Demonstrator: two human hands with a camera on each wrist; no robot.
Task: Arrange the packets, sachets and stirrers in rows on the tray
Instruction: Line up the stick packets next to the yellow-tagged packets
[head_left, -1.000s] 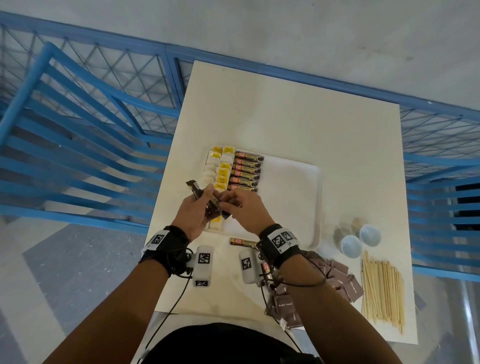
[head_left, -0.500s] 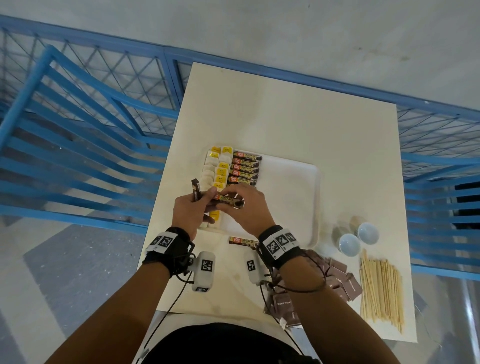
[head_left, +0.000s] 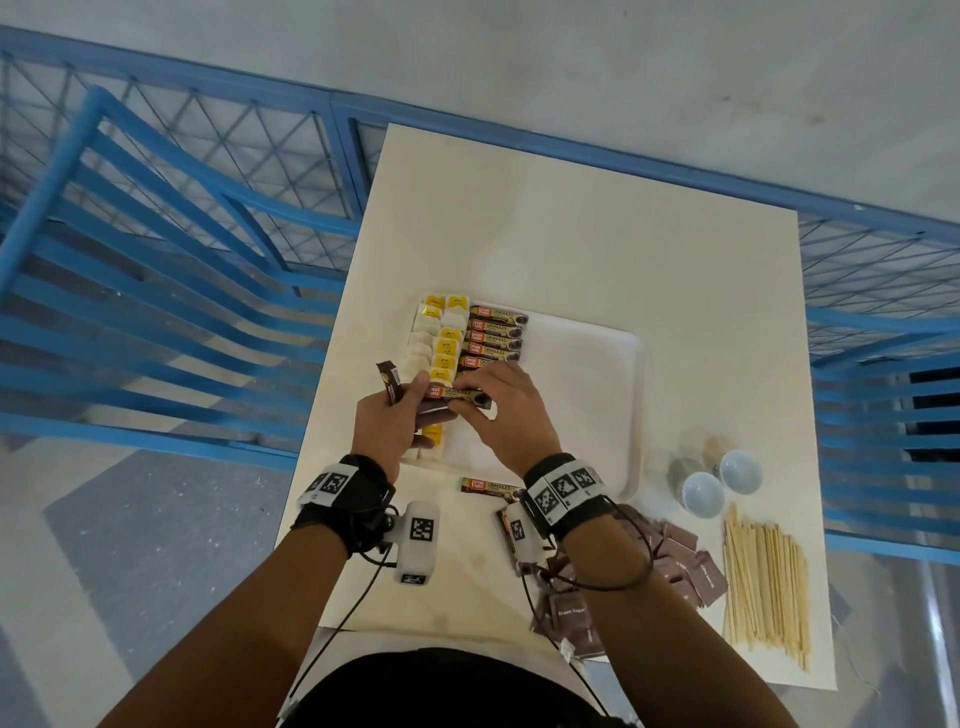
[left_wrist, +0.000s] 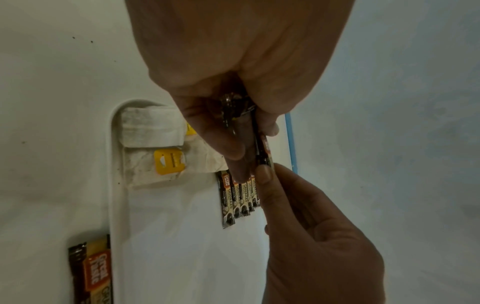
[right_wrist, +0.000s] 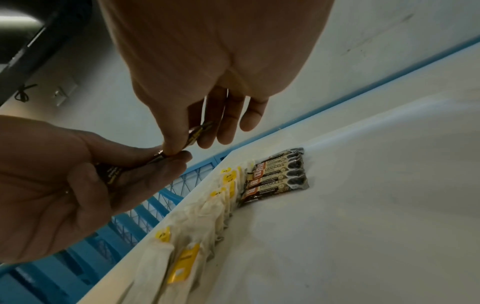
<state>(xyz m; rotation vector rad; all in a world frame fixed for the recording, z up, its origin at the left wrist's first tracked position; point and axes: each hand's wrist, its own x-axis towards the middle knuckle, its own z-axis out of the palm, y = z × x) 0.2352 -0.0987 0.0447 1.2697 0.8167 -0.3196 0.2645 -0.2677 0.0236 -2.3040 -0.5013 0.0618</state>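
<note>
Even, soft daylight in the head view, railings bowed at the edges; both wrist views dimmer, grainy, palms blurred up close.

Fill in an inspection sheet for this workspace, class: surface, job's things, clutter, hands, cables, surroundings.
Surface: cream table; white tray on it.
Job's things: tea bags and coffee sachets in rows at the tray's left end; one loose sachet on the table near the tray; brown sugar packets piled and wooden stirrers laid out, both off the tray.
Clutter: two small white cups.
Hands: left hand grips a bunch of sachets; right hand pinches one sachet from it.
Cables: black wires at the wrist cameras.
Surroundings: blue railing, grey floor.
</note>
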